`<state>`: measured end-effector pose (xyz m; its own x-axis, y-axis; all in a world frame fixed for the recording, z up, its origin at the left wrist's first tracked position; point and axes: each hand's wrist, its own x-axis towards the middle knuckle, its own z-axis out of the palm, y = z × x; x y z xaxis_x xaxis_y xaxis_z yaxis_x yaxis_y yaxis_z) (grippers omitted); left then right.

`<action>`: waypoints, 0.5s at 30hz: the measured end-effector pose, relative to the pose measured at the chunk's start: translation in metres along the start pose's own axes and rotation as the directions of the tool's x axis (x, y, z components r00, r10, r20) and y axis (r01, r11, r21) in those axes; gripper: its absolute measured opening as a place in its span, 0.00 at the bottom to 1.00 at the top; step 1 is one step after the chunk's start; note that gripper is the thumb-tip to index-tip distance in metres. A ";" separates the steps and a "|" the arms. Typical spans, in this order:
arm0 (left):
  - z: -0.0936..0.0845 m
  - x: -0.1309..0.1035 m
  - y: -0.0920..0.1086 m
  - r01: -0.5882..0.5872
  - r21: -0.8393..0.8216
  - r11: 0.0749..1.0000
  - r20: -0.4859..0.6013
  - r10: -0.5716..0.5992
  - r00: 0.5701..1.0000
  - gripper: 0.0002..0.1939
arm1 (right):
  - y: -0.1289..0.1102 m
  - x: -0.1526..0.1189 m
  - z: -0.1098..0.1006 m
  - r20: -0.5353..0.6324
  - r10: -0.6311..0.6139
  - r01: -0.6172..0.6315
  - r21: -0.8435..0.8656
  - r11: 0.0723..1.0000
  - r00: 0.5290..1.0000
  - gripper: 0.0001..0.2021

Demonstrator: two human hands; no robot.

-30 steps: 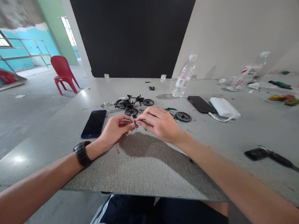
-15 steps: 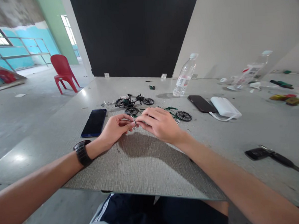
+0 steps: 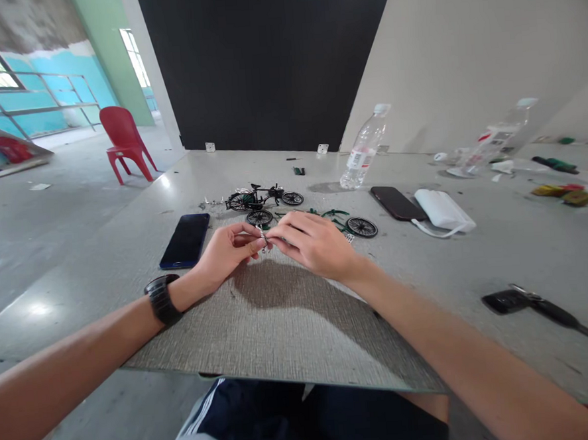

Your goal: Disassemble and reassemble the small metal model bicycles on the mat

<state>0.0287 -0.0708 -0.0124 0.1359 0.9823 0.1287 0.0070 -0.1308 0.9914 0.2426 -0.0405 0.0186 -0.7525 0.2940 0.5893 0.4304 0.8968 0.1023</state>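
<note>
Between my two hands is a small silvery metal part, too small to make out its exact kind. My left hand pinches it from the left with thumb and forefinger. From the right, the fingertips of my right hand close on the same part. Just behind my hands lies a loose black model wheel, and beyond it stands a black miniature bicycle. To the right of my right hand are green curved model pieces and another spoked wheel.
A dark phone lies left of my hands. On the right are a brown phone, a white power bank with a cable, and a key fob. A plastic bottle stands farther back. Small silvery pieces lie left of the bicycle.
Both hands keep nearly the same place and grip. The silvery part between the fingertips has shifted only very slightly.
</note>
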 end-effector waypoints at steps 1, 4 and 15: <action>0.000 0.000 0.000 -0.005 -0.005 1.000 -0.005 0.005 1.000 0.14 | 0.001 0.000 -0.001 0.011 0.000 0.000 0.004 1.000 1.000 0.12; -0.001 0.000 0.000 -0.014 -0.005 1.000 -0.033 0.014 0.999 0.14 | 0.003 -0.001 -0.003 0.024 -0.012 0.012 0.023 1.000 1.000 0.13; 0.000 -0.001 0.003 -0.021 0.042 0.999 -0.077 0.025 0.997 0.15 | 0.004 -0.006 -0.004 0.095 0.088 -0.095 0.071 0.993 0.992 0.16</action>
<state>0.0283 -0.0725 -0.0099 0.0594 0.9862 0.1546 0.0460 -0.1574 0.9865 0.2509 -0.0397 0.0186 -0.7553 0.4020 0.5176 0.4635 0.8860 -0.0118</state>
